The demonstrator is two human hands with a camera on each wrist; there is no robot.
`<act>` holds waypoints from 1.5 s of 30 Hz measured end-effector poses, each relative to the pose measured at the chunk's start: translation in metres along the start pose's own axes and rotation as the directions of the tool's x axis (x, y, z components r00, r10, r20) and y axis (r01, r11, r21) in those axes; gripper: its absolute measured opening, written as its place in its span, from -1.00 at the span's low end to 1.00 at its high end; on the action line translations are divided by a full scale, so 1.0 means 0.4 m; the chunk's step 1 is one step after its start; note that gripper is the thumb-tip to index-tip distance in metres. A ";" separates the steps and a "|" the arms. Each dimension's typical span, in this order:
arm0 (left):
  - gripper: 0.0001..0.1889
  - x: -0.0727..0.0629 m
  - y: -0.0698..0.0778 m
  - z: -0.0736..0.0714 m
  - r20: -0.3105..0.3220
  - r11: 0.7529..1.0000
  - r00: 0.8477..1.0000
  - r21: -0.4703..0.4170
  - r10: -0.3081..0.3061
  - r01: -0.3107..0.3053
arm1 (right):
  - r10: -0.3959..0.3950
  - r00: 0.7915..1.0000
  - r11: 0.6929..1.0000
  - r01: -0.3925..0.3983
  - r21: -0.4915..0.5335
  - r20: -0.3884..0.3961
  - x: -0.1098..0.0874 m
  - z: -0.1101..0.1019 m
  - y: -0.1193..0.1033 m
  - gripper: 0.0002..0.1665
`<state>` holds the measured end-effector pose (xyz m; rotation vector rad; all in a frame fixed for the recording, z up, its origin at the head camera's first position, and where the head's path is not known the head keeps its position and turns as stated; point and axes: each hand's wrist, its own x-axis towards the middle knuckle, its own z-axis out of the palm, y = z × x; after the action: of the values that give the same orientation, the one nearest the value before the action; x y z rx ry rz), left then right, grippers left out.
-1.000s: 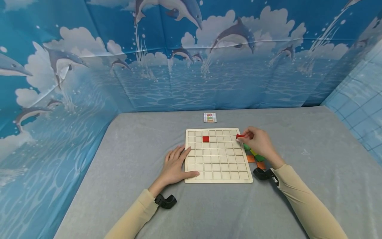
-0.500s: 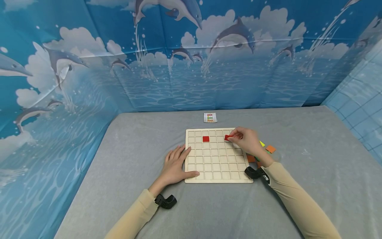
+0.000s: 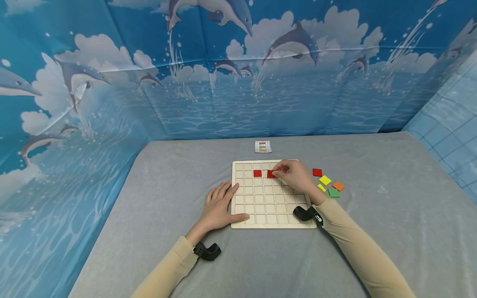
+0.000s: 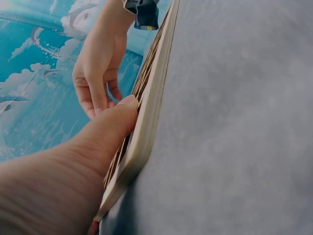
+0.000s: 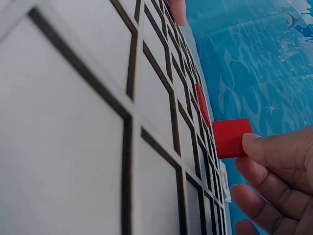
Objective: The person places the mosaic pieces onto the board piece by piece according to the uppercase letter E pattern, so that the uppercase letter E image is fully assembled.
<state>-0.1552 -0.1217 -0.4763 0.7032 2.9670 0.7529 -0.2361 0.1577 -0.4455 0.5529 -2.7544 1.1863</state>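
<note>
A pale wooden grid board [image 3: 273,223] lies on the grey cloth, and one red tile [image 3: 257,173] sits in its second row. My right hand [image 3: 292,173] pinches a second red tile [image 3: 271,174] [image 5: 231,137] and holds it just above the board, two cells right of the seated one. My left hand [image 3: 220,205] rests flat at the board's left edge, thumb on the near corner. The left wrist view shows that thumb [image 4: 120,120] lying over the board's rim [image 4: 149,112].
Loose tiles lie on the cloth right of the board: red [image 3: 317,172], yellow [image 3: 325,180], orange [image 3: 338,185], green [image 3: 333,193]. A small colour pattern card [image 3: 262,146] sits beyond the board. Dolphin-print walls close in the table at the back and sides.
My right hand carried the red tile leftward from the board's right edge to above the second row. Its move uncovered the loose tiles on the right. The left hand stayed still.
</note>
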 end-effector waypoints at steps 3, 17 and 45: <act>0.02 0.001 -0.001 0.001 -0.002 1.000 1.000 0.002 -0.002 0.002 | 0.004 1.000 1.000 -0.004 -0.010 -0.001 0.009 0.007 -0.008 -0.94; 0.02 -0.001 -0.001 0.004 -0.005 1.000 1.000 -0.007 -0.002 0.002 | 0.012 1.000 0.999 -0.012 -0.031 0.008 0.027 0.029 -0.017 -0.89; 0.01 -0.002 -0.004 0.006 -0.016 1.000 1.000 -0.009 0.016 -0.016 | -0.118 0.992 0.978 0.125 -0.164 0.055 0.018 0.019 -0.005 -0.65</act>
<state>-0.1550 -0.1221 -0.4792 0.7246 2.9733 0.7761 -0.2418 0.1490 -0.4478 0.7248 -2.7763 0.9170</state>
